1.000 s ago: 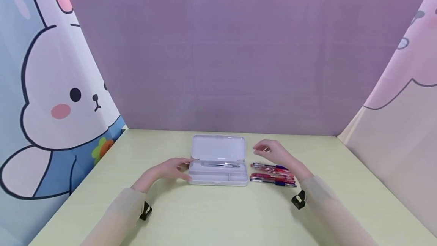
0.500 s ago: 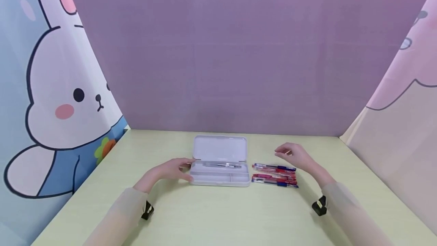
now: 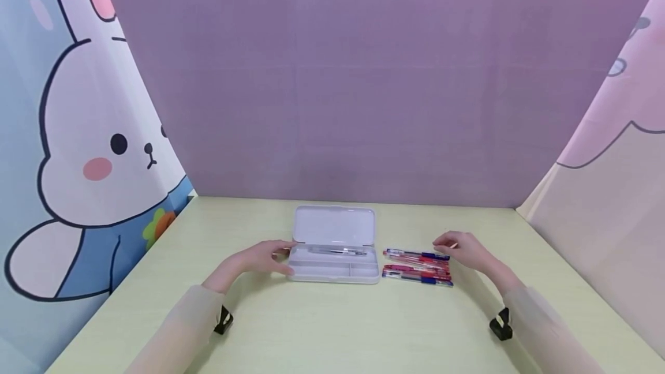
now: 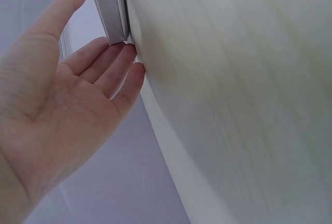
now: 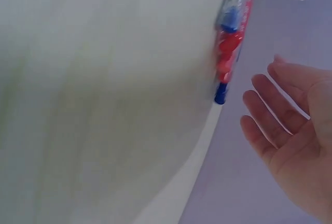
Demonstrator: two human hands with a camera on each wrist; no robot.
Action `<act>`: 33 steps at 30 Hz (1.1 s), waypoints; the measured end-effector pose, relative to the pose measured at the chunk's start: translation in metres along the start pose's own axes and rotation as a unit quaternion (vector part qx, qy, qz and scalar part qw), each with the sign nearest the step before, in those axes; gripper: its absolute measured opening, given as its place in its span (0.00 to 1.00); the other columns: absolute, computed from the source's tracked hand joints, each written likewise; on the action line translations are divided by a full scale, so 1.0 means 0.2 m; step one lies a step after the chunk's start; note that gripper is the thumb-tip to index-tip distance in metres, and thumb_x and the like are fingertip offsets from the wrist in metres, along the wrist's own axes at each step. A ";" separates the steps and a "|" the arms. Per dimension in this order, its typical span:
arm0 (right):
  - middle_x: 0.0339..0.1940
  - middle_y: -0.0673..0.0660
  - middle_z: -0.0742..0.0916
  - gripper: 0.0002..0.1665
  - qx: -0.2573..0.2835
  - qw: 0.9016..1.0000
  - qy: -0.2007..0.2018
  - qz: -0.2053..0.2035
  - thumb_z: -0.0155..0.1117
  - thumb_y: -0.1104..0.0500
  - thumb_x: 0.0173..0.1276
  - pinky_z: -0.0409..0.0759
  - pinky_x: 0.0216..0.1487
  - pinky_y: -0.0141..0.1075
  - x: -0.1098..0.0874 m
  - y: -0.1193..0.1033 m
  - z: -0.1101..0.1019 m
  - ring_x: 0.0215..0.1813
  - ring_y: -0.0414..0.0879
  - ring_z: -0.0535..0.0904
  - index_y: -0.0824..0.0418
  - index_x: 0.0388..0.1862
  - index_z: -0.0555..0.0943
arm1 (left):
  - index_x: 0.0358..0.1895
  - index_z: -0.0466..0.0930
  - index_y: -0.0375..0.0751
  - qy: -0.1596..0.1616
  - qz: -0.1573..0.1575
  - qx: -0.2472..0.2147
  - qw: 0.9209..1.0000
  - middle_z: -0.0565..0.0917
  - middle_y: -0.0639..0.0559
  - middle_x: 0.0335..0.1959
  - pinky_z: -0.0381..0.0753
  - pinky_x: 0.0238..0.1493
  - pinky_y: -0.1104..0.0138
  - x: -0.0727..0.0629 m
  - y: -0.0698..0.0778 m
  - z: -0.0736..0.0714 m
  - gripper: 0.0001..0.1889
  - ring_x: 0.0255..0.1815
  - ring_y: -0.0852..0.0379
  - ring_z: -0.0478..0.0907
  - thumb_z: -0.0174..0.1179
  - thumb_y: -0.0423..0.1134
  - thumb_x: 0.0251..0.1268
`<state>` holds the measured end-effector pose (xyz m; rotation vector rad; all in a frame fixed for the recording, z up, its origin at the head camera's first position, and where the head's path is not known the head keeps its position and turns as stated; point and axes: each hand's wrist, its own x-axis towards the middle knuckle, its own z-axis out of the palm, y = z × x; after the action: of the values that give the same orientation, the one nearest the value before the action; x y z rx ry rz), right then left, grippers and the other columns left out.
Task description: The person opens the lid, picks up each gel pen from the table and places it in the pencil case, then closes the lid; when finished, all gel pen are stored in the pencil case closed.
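Note:
A white pencil case [image 3: 332,270] lies on the table with its lid [image 3: 334,225] raised at the back. One clear pen [image 3: 339,251] rests in its long rear compartment. At the case's left end, my left hand [image 3: 264,257] touches it with the thumb near the front corner and relaxed fingers near the back; the left wrist view shows fingertips against the case's end [image 4: 110,9]. Several red and blue pens [image 3: 418,267] lie side by side to the right of the case. Over their right ends hovers my right hand [image 3: 467,249], fingers loosely bent and holding nothing.
The pale table [image 3: 332,328] reaches back to a purple cloth backdrop [image 3: 332,85]. Curtains with cartoon prints hang on the left [image 3: 93,131] and right [image 3: 613,201].
My right hand has moved right, away from the case, then lowered toward the pens' right ends. The left hand stays at the case. Case and pens keep their places.

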<state>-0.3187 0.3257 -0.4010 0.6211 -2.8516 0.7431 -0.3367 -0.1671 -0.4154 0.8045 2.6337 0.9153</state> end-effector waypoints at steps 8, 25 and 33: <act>0.35 0.55 0.87 0.07 -0.016 1.000 -0.023 -0.001 0.61 0.64 0.63 0.80 0.37 0.34 -0.02 0.07 0.03 0.38 0.46 0.80 0.63 0.38 0.84 | 0.67 0.64 0.34 -0.001 0.001 -0.009 1.000 0.69 0.35 0.65 0.67 0.65 0.48 -0.01 0.00 0.00 0.40 0.62 0.39 0.70 0.69 0.48 0.52; 0.35 0.57 0.85 0.08 -0.036 0.998 -0.038 0.032 0.61 0.66 0.63 0.78 0.39 0.41 0.01 0.06 0.04 0.37 0.46 0.77 0.67 0.40 0.83 | 0.67 0.64 0.34 0.003 0.006 0.000 1.000 0.70 0.35 0.64 0.68 0.64 0.47 -0.01 0.00 0.00 0.40 0.62 0.40 0.71 0.69 0.47 0.52; 0.31 0.54 0.84 0.06 -0.046 0.998 -0.032 0.038 0.65 0.64 0.61 0.77 0.37 0.38 0.01 0.08 0.06 0.34 0.44 0.76 0.65 0.36 0.84 | 0.67 0.64 0.34 0.001 0.009 0.002 1.000 0.70 0.36 0.65 0.68 0.64 0.48 0.00 0.00 0.00 0.40 0.62 0.40 0.71 0.69 0.47 0.52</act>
<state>-0.3271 0.3326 -0.4179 0.5371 -2.9623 0.6100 -0.3360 -0.1677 -0.4163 0.8292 2.6353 0.9174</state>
